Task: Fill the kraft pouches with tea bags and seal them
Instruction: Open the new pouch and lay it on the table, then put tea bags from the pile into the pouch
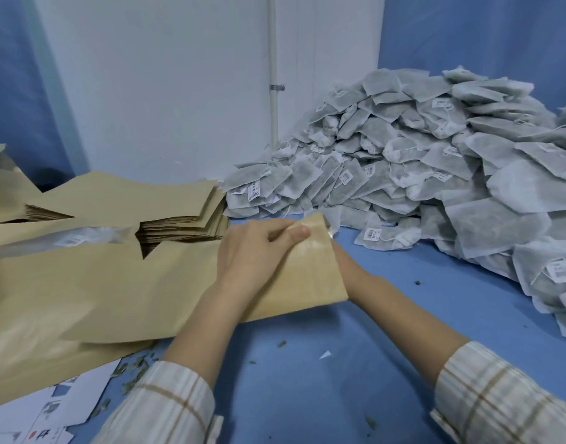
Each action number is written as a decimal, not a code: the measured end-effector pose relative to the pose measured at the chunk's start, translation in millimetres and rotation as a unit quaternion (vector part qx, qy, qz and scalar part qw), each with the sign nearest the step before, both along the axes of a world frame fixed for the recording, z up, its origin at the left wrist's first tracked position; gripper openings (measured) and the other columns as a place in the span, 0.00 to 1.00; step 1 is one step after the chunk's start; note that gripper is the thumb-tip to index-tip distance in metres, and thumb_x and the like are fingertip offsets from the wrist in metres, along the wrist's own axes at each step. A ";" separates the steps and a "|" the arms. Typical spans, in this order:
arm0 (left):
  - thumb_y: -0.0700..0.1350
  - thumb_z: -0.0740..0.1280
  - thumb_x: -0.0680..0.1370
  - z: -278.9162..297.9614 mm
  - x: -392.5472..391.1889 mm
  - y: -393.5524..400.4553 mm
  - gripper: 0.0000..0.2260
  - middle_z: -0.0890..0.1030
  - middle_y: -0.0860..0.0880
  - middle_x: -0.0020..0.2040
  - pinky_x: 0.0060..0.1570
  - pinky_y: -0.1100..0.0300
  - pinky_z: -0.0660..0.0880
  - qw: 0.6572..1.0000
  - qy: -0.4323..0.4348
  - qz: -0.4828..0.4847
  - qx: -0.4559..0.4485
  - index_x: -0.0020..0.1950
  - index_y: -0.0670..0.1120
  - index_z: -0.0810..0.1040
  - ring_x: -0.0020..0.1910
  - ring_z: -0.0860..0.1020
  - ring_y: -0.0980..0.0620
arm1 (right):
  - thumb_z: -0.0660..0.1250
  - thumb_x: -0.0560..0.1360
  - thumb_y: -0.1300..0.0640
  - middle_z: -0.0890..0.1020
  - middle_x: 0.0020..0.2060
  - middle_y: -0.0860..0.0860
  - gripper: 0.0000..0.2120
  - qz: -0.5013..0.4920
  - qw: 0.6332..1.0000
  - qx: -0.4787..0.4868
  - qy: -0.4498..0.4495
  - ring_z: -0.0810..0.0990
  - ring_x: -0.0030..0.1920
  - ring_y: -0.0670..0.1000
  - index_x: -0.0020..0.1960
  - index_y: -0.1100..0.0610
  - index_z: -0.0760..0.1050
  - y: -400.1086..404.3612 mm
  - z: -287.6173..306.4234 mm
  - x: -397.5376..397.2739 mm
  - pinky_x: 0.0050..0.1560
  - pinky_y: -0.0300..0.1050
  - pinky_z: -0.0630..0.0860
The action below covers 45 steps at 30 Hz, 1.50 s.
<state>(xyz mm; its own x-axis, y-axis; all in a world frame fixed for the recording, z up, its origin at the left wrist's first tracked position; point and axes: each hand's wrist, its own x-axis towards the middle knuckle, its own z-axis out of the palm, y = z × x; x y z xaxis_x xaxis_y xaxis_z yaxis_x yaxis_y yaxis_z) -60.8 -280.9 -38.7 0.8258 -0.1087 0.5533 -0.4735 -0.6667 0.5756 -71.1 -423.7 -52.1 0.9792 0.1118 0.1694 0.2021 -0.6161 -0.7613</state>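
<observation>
At the centre of the frame, the left hand (252,251) pinches the open mouth of a kraft pouch (307,277), thumb and fingers (299,232) curled over its upper edge. The right hand is hidden behind the pouch; only its forearm (387,302) shows, so the state of its fingers cannot be told. The pouch lies tilted on the blue tabletop (339,363), mouth toward the tea bags (419,161) heaped at right. More flat pouches (179,213) are stacked at left.

The pouch is light, thin and creases readily; grip it at the mouth edge, one wall per hand, to spread the opening. The tea bags appear soft, light and tear-prone, with strings that may tangle; lift each by its body, not by its tag.
</observation>
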 end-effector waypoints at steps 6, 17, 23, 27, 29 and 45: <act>0.64 0.67 0.72 -7.6 21.9 -27.8 0.11 0.84 0.53 0.42 0.42 0.58 0.70 0.998 0.036 0.042 -0.009 0.50 0.63 0.82 0.48 0.78 0.50 | 0.66 0.74 0.59 0.84 0.45 0.45 0.08 -0.153 0.975 0.014 -0.160 0.77 0.42 0.36 0.49 0.52 0.83 -72.4 -25.5 24.2 0.45 0.26 0.69; 0.59 0.70 0.71 -40.0 45.1 -52.8 0.11 0.84 0.56 0.47 0.45 0.67 0.67 0.997 0.020 0.049 -0.054 0.51 0.59 0.83 0.49 0.79 0.57 | 0.65 0.76 0.51 0.76 0.60 0.58 0.17 -0.242 0.944 -0.221 -0.035 0.72 0.61 0.58 0.65 0.47 0.74 -178.5 -53.2 50.9 0.62 0.46 0.67; 0.59 0.70 0.71 -41.9 49.8 -47.1 0.12 0.84 0.56 0.48 0.42 0.71 0.64 0.994 0.039 0.055 -0.087 0.52 0.59 0.83 0.45 0.75 0.63 | 0.73 0.70 0.57 0.82 0.46 0.48 0.09 -0.154 0.976 -0.022 -0.151 0.78 0.46 0.45 0.50 0.49 0.83 -159.4 -41.7 35.0 0.51 0.32 0.73; 0.58 0.71 0.71 -42.6 48.5 -47.4 0.12 0.84 0.55 0.49 0.44 0.69 0.64 0.994 0.038 0.055 -0.091 0.52 0.57 0.83 0.43 0.73 0.65 | 0.74 0.68 0.62 0.81 0.46 0.42 0.13 -0.079 0.977 0.106 -0.165 0.79 0.50 0.43 0.45 0.44 0.81 -135.8 -32.0 31.1 0.53 0.29 0.72; 0.58 0.71 0.71 -41.7 47.7 -46.6 0.13 0.84 0.55 0.49 0.44 0.69 0.65 0.993 0.036 0.054 -0.095 0.53 0.57 0.83 0.44 0.74 0.65 | 0.75 0.67 0.62 0.80 0.47 0.44 0.13 -0.055 0.980 0.102 -0.165 0.79 0.50 0.43 0.45 0.45 0.82 -125.2 -31.5 31.5 0.54 0.29 0.72; 0.59 0.68 0.73 -30.9 45.6 -44.5 0.12 0.84 0.55 0.51 0.50 0.64 0.68 0.992 0.047 0.028 -0.113 0.53 0.59 0.83 0.52 0.78 0.58 | 0.70 0.69 0.66 0.79 0.39 0.38 0.11 -0.027 0.977 0.059 -0.204 0.77 0.40 0.40 0.49 0.54 0.78 -58.0 -25.3 34.7 0.42 0.31 0.74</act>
